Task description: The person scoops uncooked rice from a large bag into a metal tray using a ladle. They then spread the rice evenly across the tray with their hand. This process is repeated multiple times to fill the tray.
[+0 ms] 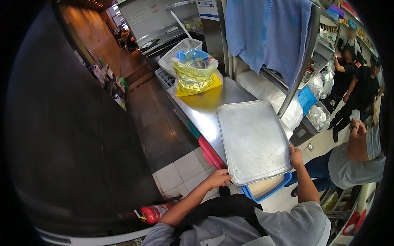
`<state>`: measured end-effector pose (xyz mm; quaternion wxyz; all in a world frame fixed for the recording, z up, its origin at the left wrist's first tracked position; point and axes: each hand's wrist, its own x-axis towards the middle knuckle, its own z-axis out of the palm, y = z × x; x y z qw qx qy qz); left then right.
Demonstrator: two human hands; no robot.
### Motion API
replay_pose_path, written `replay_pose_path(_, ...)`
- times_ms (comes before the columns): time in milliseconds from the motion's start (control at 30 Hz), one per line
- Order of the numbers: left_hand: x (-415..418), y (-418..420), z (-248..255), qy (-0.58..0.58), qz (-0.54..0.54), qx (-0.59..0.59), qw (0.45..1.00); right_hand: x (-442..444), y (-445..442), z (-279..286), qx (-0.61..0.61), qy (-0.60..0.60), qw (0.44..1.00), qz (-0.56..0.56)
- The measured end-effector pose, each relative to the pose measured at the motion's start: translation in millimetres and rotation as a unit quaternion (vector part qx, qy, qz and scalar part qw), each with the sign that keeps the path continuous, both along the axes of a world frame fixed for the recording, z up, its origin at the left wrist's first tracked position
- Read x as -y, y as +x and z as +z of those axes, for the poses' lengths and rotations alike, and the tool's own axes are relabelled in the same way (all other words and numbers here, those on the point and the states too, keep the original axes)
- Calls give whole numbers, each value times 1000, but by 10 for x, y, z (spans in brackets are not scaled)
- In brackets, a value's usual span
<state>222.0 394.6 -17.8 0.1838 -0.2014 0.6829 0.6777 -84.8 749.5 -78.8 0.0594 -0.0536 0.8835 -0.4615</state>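
Observation:
Both my hands grip a large metal baking tray [255, 141] by its rim. My left hand [219, 179] holds the near left corner, and my right hand [296, 156] holds the right edge close to the near corner. The far part of the tray overlaps the stainless steel worktable [203, 106]; whether it rests there I cannot tell. Its near end overhangs a blue plastic bin [274, 189] with pale grainy contents, partly hidden below. Farther along the worktable stands an open yellow printed plastic bag [197, 72], with a round metal vessel [198, 64] in its mouth.
Blue cloths [267, 37] hang over a metal post [297, 66] beside the tray. Several people stand on the right, the nearest in a grey shirt [357, 166]. A red fire extinguisher [155, 212] is at lower left. A white basket [178, 53] sits behind the bag.

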Motion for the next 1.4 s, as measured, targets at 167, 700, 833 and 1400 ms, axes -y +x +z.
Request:
replay_pose_path(167,464,-498,105,9,-112,52,992,34,-439,-20,-49,63,994,-68)
replay_pose_path(700,3811,-1709,786,-76,8,-185,980,4286,-516,2672,-209,-27,961,177)
replay_pose_path(833,4652,-2353,812,-48,142,-299,942,6172,-1431,2706,-347,64,900,258)
replay_pose_path(1400,5535,-3415,-537,-118,273,-284,912,7532,-1652,2175,-234,445,823,263)
